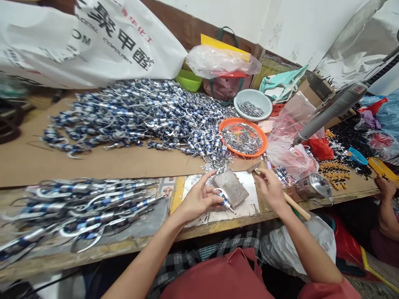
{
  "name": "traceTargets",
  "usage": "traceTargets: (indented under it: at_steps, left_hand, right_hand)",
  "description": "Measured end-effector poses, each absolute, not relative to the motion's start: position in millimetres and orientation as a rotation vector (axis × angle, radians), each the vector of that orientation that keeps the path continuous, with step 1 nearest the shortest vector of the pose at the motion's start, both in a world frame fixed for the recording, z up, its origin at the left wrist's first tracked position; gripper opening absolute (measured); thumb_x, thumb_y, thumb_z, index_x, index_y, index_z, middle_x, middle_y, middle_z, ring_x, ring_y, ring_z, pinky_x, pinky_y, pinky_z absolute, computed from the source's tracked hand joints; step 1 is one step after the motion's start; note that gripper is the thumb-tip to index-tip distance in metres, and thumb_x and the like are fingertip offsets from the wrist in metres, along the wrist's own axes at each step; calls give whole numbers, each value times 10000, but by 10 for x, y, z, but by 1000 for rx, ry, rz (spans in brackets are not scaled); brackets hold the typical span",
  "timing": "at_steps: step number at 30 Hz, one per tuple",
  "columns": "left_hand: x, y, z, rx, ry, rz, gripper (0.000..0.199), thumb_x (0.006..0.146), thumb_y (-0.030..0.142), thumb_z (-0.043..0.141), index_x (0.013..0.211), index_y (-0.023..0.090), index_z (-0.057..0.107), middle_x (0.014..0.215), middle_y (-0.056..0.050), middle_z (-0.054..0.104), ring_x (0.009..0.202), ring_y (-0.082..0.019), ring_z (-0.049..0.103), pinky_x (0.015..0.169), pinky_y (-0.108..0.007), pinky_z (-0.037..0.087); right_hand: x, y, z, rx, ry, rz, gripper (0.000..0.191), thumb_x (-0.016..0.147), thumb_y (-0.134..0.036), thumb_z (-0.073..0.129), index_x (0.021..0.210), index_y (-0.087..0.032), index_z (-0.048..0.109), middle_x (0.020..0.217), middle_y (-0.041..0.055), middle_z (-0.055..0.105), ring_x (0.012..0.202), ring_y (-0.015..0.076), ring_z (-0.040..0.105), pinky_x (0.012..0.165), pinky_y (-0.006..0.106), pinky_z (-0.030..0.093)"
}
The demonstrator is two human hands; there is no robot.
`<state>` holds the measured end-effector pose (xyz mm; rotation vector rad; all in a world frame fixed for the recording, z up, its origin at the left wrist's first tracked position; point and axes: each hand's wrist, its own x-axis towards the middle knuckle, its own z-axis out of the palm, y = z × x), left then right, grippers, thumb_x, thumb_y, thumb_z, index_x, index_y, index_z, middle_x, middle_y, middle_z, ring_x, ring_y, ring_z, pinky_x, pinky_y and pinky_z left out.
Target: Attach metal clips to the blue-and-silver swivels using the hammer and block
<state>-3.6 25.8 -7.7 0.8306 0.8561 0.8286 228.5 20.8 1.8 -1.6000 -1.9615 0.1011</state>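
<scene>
Holding: left fingers [214,201], one hooked piece [226,202]; right fingers [264,176], one pointed tool [253,167].

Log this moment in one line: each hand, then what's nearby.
left hand: holding blue-and-silver part by metal block | right hand: at pointed blade, grip unclear | nearby: orange tray, wooden handle

Printed sheet [102,54] across the back left

The sheet is white, with black and red characters. To its right a green bowl [188,83] stands near a clear bag [215,63], behind which a yellow board [218,45] shows. Further right come a teal bag [276,85] and a cardboard box [315,88]. A grey power driver [333,109] slants before the box. Nearer sits a lidded mug [311,187]; beyond lie a red bag [322,148] and a blue dish [358,156].
</scene>
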Motion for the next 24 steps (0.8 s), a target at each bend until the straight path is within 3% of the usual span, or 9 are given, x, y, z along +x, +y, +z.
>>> traceTargets:
  at_steps: [3,6,9,13,16,20,24]
  left_hand:
    - [-44,259,-79,831,854,820,928,567,145,722,1352,179,228,645,58,579,556,-119,605,566,-271,512]
    - [-48,257,-80,836,849,809,923,575,159,726,1351,188,226,650,61,577,566,-126,614,578,-286,518]
    - [-45,253,-80,836,846,807,934,571,170,733,1355,187,225,642,66,576,567,-123,612,584,-285,516]
    - [-39,251,-82,840,846,816,955,562,170,742,1361,182,218,636,57,593,570,-129,614,584,-285,513]
    - [-37,250,-75,832,845,821,942,565,156,736,1356,179,226,642,50,603,574,-129,616,575,-271,505]
    - [-34,249,-56,814,865,826,924,558,132,722,1348,175,245,638,50,607,569,-124,618,571,-257,505]
    - [-31,248,-53,813,851,830,940,558,136,724,1354,159,224,624,48,610,574,-134,624,571,-265,513]
  right_hand:
    - [2677,167,-13,-2091,-2085,-57,288,806,-240,581,1082,-158,566,931,106,619,869,240,581,728,333,447]
    - [2800,105,-67,-2218,-2130,2,254,831,-215,539,1080,-181,568,929,83,640,840,227,610,682,309,457]
    - [2682,12,-32,-1975,-2138,60,337,830,-284,560,1159,-216,531,992,57,639,866,210,612,697,301,478]
    - [2435,-166,132,-1617,-2198,122,372,861,-336,532,1224,-255,517,893,34,643,769,163,616,680,256,489]
    - [2331,-304,226,-1492,-2204,74,346,900,-270,466,1243,-256,507,905,43,629,766,150,610,686,243,491]
    - [2320,-455,287,-1380,-2234,-27,488,892,-131,418,1354,-275,358,976,58,596,810,150,601,688,250,497]
    - [2357,-539,310,-1321,-2294,-111,564,849,-48,396,1351,-304,361,949,56,586,763,141,591,639,238,487]
